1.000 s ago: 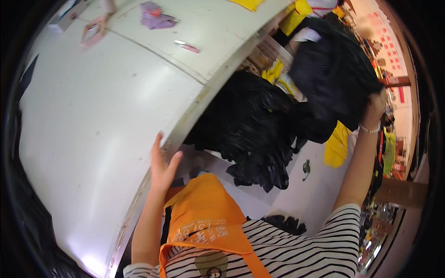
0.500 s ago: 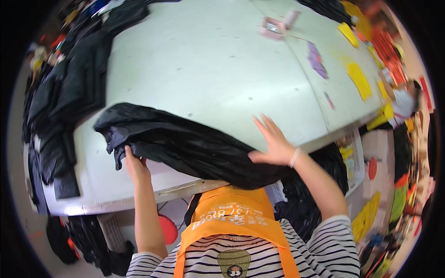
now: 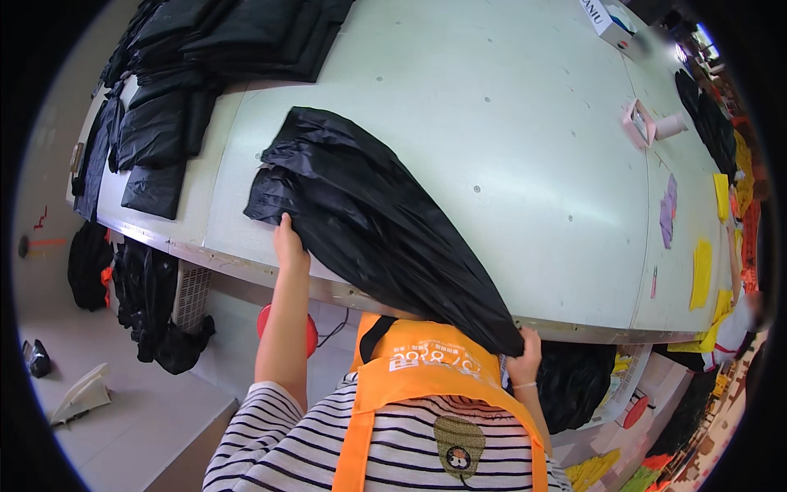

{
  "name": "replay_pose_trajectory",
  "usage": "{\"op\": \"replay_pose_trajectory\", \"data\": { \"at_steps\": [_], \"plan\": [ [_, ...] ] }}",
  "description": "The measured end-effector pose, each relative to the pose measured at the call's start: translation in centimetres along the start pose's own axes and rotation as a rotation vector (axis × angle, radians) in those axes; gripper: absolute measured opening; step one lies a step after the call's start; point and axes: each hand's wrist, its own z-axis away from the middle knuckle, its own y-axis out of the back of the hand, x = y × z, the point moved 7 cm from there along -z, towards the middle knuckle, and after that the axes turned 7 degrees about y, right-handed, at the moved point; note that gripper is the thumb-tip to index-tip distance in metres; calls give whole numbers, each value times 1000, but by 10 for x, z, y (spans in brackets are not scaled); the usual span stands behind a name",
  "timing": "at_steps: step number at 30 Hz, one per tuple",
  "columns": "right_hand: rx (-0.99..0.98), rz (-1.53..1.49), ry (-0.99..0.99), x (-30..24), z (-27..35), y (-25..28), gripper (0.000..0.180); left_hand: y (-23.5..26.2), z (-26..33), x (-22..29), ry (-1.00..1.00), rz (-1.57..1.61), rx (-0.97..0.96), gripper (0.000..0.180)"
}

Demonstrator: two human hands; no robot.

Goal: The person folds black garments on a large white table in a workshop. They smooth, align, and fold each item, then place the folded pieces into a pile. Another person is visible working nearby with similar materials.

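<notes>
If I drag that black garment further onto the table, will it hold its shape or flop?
The black garment probably flops: it creases and sags over the table edge between the left hand and right hand. Its glossy fabric suggests it slides easily.

The person wears a short-sleeved top with narrow black and white horizontal stripes; the sleeves end above the elbow, leaving both forearms bare. Over it sits an orange apron with a broad bib bearing white printed lettering, two orange straps running down the front, and a black strap at the neck edge. A small round dark cartoon motif shows on the striped chest between the straps. A thin pale band circles the wrist of the right hand [image 3: 523,357]. The left hand [image 3: 288,244] carries no band or ring that can be made out.
</notes>
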Motion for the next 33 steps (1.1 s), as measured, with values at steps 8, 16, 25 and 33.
{"op": "replay_pose_trajectory", "data": {
  "at_steps": [8,16,25,33],
  "plan": [
    [-110,288,89,-33,-154,205,42,4,67,-45,111,285,-90,28],
    [-617,306,205,29,-229,22,59,60,41,-40,181,386,-152,32],
    [-642,18,118,49,-208,-23,73,-28,137,53,-981,-893,485,73],
    [184,327,-430,376,-186,187,37,-200,174,-67,-1075,-1532,-46,61]
  ]
}}
